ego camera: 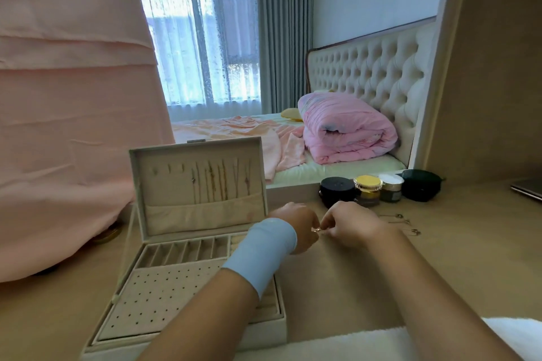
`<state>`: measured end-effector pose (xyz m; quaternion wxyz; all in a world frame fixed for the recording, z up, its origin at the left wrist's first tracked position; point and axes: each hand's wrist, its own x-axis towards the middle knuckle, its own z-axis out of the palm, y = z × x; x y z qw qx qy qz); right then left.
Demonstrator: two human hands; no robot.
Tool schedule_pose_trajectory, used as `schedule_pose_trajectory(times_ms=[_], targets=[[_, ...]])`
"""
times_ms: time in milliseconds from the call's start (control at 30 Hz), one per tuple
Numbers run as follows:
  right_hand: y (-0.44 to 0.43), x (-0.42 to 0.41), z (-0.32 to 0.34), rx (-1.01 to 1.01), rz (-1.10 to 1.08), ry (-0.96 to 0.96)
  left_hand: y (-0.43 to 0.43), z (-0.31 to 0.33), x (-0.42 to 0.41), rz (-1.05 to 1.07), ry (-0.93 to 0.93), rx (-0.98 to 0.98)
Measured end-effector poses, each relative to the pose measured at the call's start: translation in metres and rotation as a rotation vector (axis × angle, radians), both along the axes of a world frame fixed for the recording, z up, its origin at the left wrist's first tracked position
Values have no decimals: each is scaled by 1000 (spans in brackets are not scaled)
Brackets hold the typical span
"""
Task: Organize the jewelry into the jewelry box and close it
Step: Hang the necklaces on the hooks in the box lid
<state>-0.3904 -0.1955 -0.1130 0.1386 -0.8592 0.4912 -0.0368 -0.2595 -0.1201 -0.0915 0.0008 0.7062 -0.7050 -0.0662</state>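
The person's left hand, with a light blue band around the wrist, and right hand are meeting above the pale beige worktop, just to the right of the cream fabric-lined rectangular jewelry box. The fingers of both hands are curling inward and pinching a small gold-coloured jewelry piece between them. It is too small to tell whether it is a ring or an earring.

The box is standing open with its lid upright. Several thin gold chain necklaces are hanging inside the lid. Below it, a row of narrow slots and a pale perforated earring panel are lying exposed. A few slim loose metal pins are lying on the worktop beyond the right hand, apart from the box, so the sorting is probably not finished.

The pinched piece is likely very light, hard and smooth, so it could slip out easily or bend if it is squeezed. Taking it by fingertip pads on its sturdier body, not on any thin post or clasp, is looking like the safer hold.
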Motion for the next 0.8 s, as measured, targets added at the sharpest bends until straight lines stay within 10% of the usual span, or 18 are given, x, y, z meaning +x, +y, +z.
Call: schedule_pose_trajectory(times_ms=[667,800], targets=[[-11,-16,-2,140,-17,-60,-47,-31,-17,-71,-316,-34],[-10,-19,3,182,12,-125,-40,-29,-14,-17,-144,31]])
